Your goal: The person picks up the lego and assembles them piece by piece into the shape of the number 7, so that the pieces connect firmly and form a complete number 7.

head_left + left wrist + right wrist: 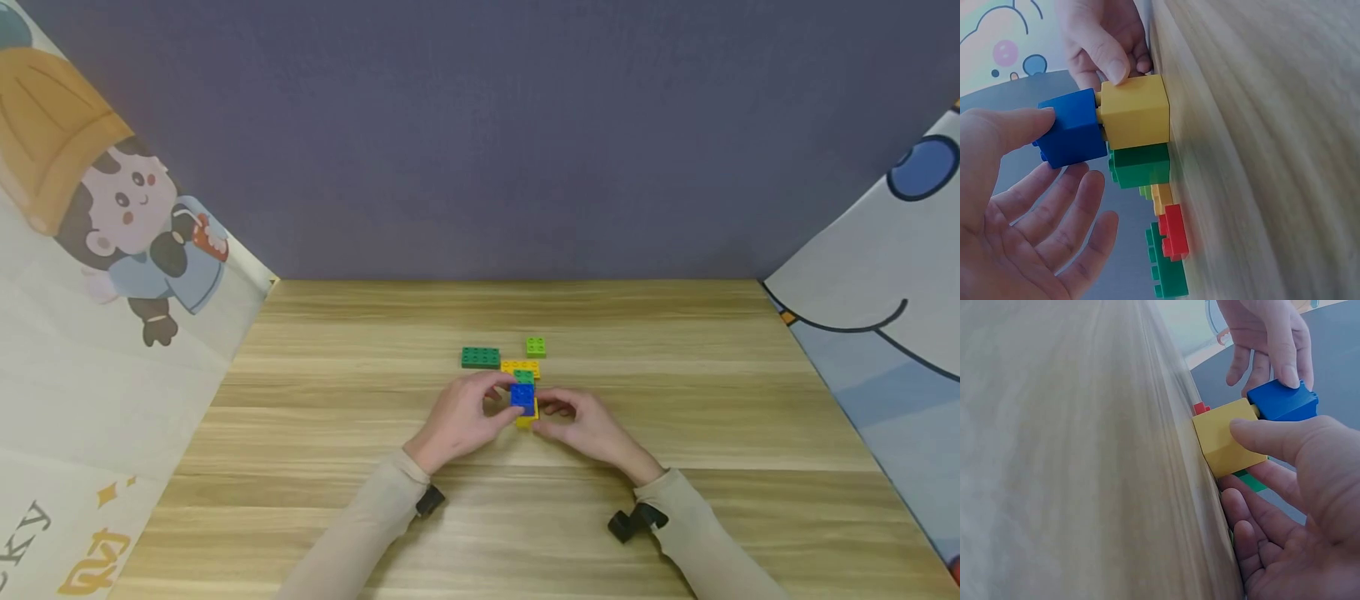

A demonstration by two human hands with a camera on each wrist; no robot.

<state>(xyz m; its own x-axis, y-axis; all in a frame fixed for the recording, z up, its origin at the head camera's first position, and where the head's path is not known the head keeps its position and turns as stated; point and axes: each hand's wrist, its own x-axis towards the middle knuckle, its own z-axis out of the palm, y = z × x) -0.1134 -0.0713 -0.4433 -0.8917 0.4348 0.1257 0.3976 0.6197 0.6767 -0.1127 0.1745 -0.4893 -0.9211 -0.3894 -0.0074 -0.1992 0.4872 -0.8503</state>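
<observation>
My left hand pinches a blue toy building brick between thumb and fingers. Below it, a yellow block stands on the wooden table, held at its sides by the thumb and fingers of my right hand. In both wrist views the blue brick sits slightly tilted over the yellow block's studs, with a narrow gap showing between them. Right behind the yellow block is a green brick, partly covered by the blue one in the head view.
Beyond the hands lie a dark green brick, a yellow-orange brick and a lime green brick. A red brick appears in the left wrist view, hidden behind my left hand from above. A dark partition borders the table's far edge.
</observation>
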